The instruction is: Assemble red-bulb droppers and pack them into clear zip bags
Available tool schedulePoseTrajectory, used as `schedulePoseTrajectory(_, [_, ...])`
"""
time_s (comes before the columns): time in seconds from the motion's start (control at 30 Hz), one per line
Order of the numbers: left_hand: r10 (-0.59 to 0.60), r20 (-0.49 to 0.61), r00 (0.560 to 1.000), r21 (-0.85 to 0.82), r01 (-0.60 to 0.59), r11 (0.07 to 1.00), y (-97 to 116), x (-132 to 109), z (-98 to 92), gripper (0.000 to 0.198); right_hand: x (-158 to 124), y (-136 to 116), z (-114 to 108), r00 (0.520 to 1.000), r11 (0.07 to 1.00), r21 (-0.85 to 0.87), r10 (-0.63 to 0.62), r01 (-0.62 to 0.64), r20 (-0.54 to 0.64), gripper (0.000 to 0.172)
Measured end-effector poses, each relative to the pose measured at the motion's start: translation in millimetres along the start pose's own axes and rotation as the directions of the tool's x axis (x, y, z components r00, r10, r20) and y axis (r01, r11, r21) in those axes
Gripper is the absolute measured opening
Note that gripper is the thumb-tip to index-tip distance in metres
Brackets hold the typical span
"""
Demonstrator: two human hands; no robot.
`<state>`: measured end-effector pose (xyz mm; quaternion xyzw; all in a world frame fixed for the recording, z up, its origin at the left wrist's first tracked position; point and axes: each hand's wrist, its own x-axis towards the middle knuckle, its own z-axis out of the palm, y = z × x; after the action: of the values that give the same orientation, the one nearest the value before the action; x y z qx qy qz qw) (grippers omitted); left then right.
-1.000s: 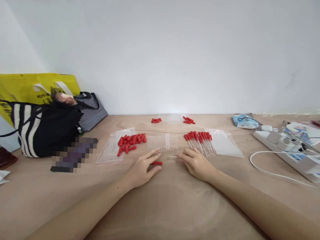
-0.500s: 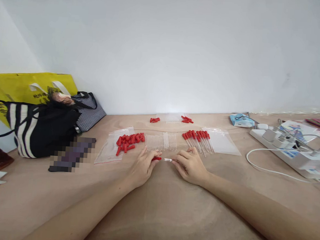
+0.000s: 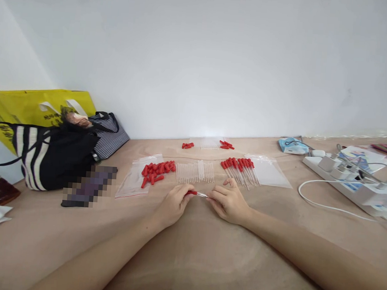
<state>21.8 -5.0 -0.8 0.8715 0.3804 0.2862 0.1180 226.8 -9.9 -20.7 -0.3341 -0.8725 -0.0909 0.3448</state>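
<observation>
My left hand (image 3: 175, 203) pinches a red rubber dropper bulb (image 3: 193, 192). Between the fingers of my right hand (image 3: 228, 201) is a thin clear dropper tube (image 3: 202, 194), its end meeting the bulb's mouth; how deep it sits I cannot tell. Beyond my left hand, a pile of loose red bulbs (image 3: 158, 169) lies partly on a clear zip bag (image 3: 131, 181). A row of bare clear tubes (image 3: 191, 173) lies in the middle. To its right, several droppers (image 3: 240, 168) with red bulbs on their tubes are fanned out beside another clear bag (image 3: 273, 172).
Near the wall lie small red bulb groups (image 3: 226, 144) and more tubes (image 3: 209, 143). At left are a black bag (image 3: 56, 157), a yellow bag (image 3: 24, 102) and a dark, blurred flat object (image 3: 91, 186). A power strip (image 3: 349, 187) with cables and a blue mask (image 3: 293, 145) are at right.
The bulb and the tube, apart half a second ago, now meet end to end between my hands. My left fingers have closed in more tightly around the bulb.
</observation>
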Motion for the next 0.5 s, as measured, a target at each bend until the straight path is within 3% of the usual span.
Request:
schedulePoseTrajectory(0.17, [0.032,-0.033,0.999,-0.070,-0.034,0.997,1.8,0.2,-0.2,0.020,0.0,-1.5,1.7,0.997,0.998,0.039,-0.042,0.044,-0.063,0.018])
schedulePoseTrajectory(0.37, [0.029,-0.056,0.998,-0.069,-0.033,0.997,4.7,-1.4,2.2,0.022,-1.2,-3.9,3.4,0.986,0.992,0.058,-0.104,0.113,-0.132,0.018])
schedulePoseTrajectory(0.5, [0.092,-0.061,0.994,-0.038,-0.095,0.995,4.9,-3.7,3.7,0.019,0.0,-1.4,-0.1,0.975,0.984,0.027,-0.173,0.179,-0.136,0.021])
